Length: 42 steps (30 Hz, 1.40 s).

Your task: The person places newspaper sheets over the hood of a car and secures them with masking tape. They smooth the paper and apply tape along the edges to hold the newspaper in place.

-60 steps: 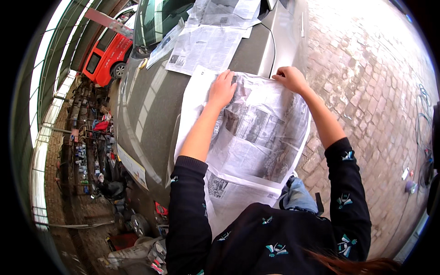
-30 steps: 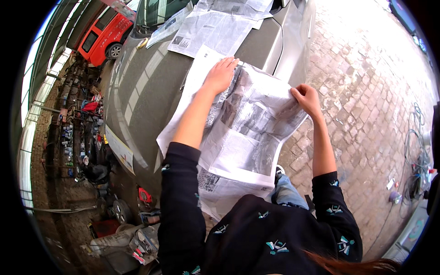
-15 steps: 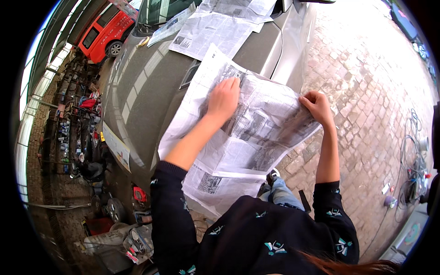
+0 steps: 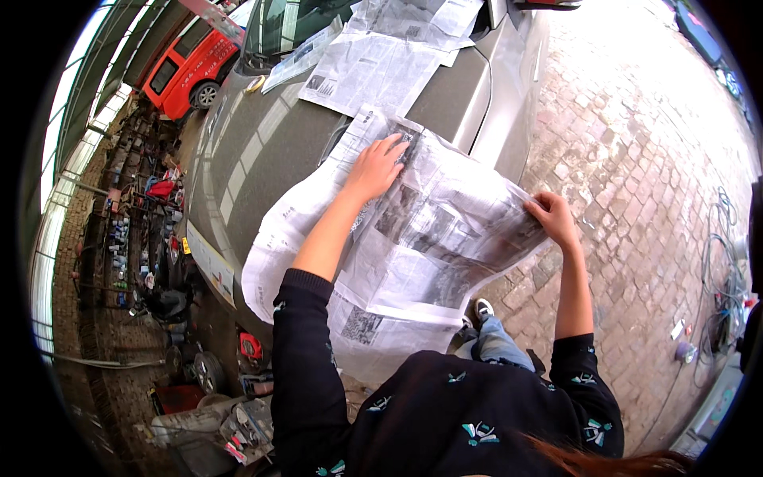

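Observation:
A large printed newspaper sheet (image 4: 413, 294) spreads in front of me, partly over the front of a grey-brown car (image 4: 274, 151). Its left part curves outward over the hood, and its lower end hangs near my body. My left hand (image 4: 377, 168) lies on the upper part of the sheet with its fingers apart. At the right edge, my right hand (image 4: 554, 220) pinches the paper between thumb and fingers. More newspaper sheets (image 4: 369, 71) cover the far part of the hood and the windshield.
A roll of tape (image 4: 255, 84) lies on the hood near the windshield. To the left are a red van (image 4: 187, 71), shelves of parts and a loose wheel (image 4: 209, 372). Brick paving (image 4: 620, 183) extends on the right, with coiled hoses (image 4: 715, 270) at its far side.
My left hand has shifted slightly left and its fingers have spread. My right hand has dropped lower with the edge. The sheet's left part has swung outward to the left and its top corner has lowered.

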Each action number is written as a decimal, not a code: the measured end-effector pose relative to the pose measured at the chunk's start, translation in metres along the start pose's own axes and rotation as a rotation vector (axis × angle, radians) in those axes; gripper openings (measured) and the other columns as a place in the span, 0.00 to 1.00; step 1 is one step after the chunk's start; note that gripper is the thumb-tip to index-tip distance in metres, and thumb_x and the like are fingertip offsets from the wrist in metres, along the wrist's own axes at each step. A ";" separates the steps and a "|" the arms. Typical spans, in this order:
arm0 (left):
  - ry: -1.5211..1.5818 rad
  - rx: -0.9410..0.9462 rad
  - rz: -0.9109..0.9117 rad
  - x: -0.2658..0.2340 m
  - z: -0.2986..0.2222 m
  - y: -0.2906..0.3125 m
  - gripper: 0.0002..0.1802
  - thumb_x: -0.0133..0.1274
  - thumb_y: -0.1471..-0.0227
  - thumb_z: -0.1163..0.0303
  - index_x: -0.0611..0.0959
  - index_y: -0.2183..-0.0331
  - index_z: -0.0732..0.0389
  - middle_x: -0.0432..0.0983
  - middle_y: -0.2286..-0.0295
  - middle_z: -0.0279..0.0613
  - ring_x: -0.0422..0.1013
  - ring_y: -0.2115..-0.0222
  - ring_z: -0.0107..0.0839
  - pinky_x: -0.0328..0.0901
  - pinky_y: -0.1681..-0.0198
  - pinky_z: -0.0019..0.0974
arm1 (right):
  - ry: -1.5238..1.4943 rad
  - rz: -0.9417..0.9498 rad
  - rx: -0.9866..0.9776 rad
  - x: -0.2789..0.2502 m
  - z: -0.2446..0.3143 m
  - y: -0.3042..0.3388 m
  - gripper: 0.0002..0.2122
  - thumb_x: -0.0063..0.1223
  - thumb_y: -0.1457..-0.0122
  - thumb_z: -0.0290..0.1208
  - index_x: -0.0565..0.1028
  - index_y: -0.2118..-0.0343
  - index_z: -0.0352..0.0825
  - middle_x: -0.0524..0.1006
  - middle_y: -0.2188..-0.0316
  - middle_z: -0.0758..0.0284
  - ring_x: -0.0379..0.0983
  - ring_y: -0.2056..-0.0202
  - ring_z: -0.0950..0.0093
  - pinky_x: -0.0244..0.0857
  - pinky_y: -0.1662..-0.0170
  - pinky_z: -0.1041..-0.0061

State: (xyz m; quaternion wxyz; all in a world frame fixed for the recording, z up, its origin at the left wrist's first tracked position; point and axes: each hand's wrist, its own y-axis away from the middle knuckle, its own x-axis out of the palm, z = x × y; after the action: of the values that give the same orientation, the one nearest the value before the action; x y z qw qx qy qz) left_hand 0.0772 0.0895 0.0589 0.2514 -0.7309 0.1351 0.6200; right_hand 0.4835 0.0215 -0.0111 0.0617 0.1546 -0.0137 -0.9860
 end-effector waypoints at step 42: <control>-0.009 -0.015 -0.132 0.046 0.022 -0.012 0.26 0.37 0.38 0.61 0.65 0.39 0.44 0.54 0.37 0.33 0.49 0.36 0.38 0.43 0.33 0.43 | -0.195 -0.826 -0.006 0.088 -0.023 0.111 0.13 0.52 0.36 0.34 0.76 0.62 0.26 0.78 0.71 0.70 0.69 0.69 0.84 0.65 0.64 0.81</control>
State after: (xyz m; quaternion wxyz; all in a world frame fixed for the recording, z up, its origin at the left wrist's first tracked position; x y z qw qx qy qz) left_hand 0.0733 0.1166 0.0136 0.2869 -0.7373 0.0809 0.6063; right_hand 0.4208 -0.1003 -0.0544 -0.3397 0.0528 0.0465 -0.9379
